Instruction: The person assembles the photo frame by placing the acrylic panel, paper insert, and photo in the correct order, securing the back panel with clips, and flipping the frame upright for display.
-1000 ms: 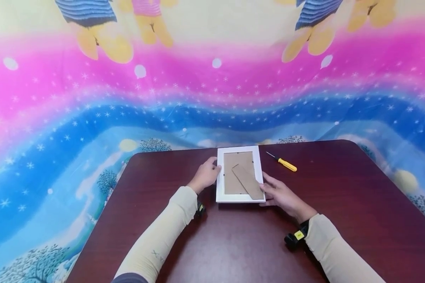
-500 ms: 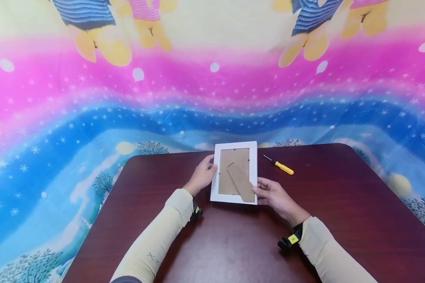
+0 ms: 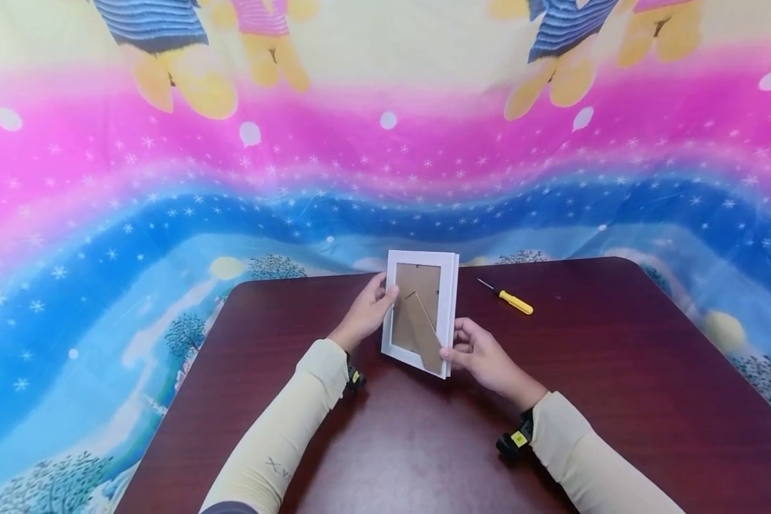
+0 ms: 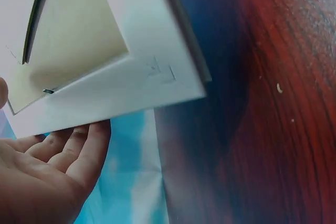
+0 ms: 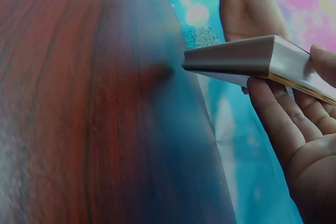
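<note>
A white picture frame is held up off the table, tilted, with its brown backing board and slanting stand leg facing me. My left hand grips the frame's left side, its thumb on the back face and its fingers behind. At the lower right edge my right hand pinches the frame, thumb over the foot of the stand leg. In the left wrist view a small dark metal tab shows at the border of the backing. The right wrist view shows the frame's edge; its front is hidden from the head view.
A screwdriver with a yellow handle lies on the dark red-brown table, right of the frame. Behind the table hangs a colourful printed cloth. A tiny pale crumb lies on the tabletop.
The frame has been lifted and tipped more upright, and turned so its right edge shows. Both hands have kept hold of it, and the right hand has shifted slightly left.
</note>
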The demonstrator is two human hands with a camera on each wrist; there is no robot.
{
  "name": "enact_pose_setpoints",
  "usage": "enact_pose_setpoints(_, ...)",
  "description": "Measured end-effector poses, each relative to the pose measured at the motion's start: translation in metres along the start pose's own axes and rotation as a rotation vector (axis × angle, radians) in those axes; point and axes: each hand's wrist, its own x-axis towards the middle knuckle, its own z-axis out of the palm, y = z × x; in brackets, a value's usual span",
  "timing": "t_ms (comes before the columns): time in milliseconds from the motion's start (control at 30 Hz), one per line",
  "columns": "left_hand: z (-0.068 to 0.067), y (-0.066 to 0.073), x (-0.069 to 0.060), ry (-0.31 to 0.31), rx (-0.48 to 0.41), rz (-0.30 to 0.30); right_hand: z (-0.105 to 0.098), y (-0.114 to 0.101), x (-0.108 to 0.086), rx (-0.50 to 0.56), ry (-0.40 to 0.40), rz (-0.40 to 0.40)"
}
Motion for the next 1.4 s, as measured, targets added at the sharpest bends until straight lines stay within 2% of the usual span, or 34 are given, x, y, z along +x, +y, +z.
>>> enact_pose_setpoints(133,-0.001,0.004,-0.004,0.076,-0.045,-0.010,0.009,0.000,0.002,-0.050,0.028,-0.015)
enact_pose_setpoints(233,0.000,0.007,-0.007,0.156,-0.055,0.002,0.015,0.001,0.004,-0.148,0.075,-0.032)
enact_pose_setpoints(333,0.000,0.009,-0.011,0.235,-0.009,0.036,0.023,0.001,0.006,-0.261,0.123,-0.064)
enact_pose_setpoints(433,0.001,0.011,-0.017,0.275,0.039,0.082,0.027,0.000,0.006,-0.339,0.162,-0.102)
enact_pose_setpoints(567,0.004,0.016,-0.026,0.290,0.079,0.151,0.030,-0.001,0.005,-0.389,0.208,-0.135)
enact_pose_setpoints(733,0.007,0.033,-0.037,0.306,0.093,0.260,0.032,-0.002,0.006,-0.437,0.259,-0.183)
enact_pose_setpoints(967,0.019,0.057,-0.054,0.272,0.108,0.361,0.038,-0.002,0.006,-0.468,0.301,-0.233)
enact_pose_setpoints(1167,0.031,0.064,-0.064,0.294,0.086,0.373,0.043,-0.001,0.004,-0.510,0.313,-0.250)
enact_pose_setpoints(1400,0.041,0.069,-0.067,0.326,0.107,0.373,0.048,0.001,0.005,-0.538,0.319,-0.279)
